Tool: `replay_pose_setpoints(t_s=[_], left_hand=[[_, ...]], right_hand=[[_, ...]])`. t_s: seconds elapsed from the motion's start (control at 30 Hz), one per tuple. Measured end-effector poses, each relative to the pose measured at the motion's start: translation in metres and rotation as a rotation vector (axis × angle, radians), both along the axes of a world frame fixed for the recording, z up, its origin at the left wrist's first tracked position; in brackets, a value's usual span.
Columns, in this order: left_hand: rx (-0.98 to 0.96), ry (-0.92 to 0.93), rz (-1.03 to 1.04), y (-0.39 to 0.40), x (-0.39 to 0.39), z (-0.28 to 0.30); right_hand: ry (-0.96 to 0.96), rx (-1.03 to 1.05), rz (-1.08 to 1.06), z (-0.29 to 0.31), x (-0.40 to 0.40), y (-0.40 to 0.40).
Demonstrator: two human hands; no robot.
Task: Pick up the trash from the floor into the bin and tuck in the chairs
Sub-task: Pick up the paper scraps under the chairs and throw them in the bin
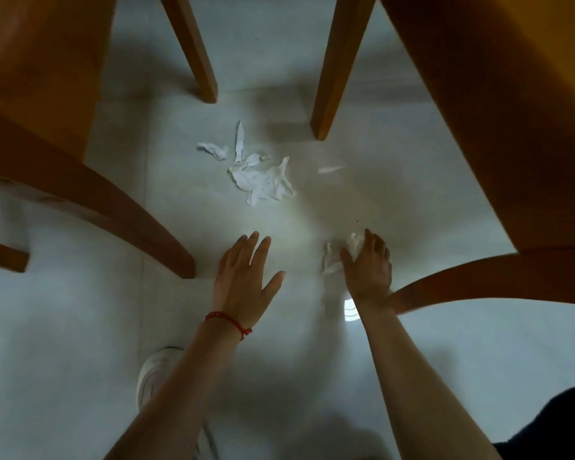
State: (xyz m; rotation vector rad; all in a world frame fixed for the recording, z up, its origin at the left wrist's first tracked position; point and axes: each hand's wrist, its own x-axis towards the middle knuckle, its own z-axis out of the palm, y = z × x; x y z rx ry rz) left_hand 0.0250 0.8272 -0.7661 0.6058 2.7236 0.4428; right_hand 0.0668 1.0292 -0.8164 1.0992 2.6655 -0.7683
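The right hand (pixel 367 263) pinches a crumpled tissue (pixel 334 260) — light, soft, easily torn; the left hand (pixel 243 277) hovers spread near 4 scraps (pixel 263 180) farther off.

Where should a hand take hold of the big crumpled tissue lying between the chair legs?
Probably at the bunched middle of the big tissue, pinched from above. It lies flat and crumpled on the floor, so its raised folds offer the only grip, and the near side is free for the left hand.
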Motion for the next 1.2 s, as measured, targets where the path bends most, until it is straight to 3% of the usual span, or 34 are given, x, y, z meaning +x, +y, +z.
replay_pose_setpoints(t_s=[0.2,0.4,0.6,0.87,1.2], left_hand=[[0.000,-0.036,0.026,0.005,0.015,-0.027],[0.006,0.008,0.025,0.002,0.016,-0.041],[0.037,0.062,0.042,0.010,-0.003,-0.055],[0.146,0.101,0.092,0.037,-0.085,-0.078],[0.080,0.154,-0.017,0.068,-0.151,-0.120]], right_hand=[[-0.042,0.006,0.026,-0.037,-0.013,0.012],[0.119,-0.069,-0.033,-0.049,-0.018,0.011],[0.316,-0.122,0.053,-0.044,-0.020,0.004],[0.555,-0.082,0.181,-0.030,-0.032,-0.011],[0.565,-0.017,0.153,-0.042,-0.029,-0.004]])
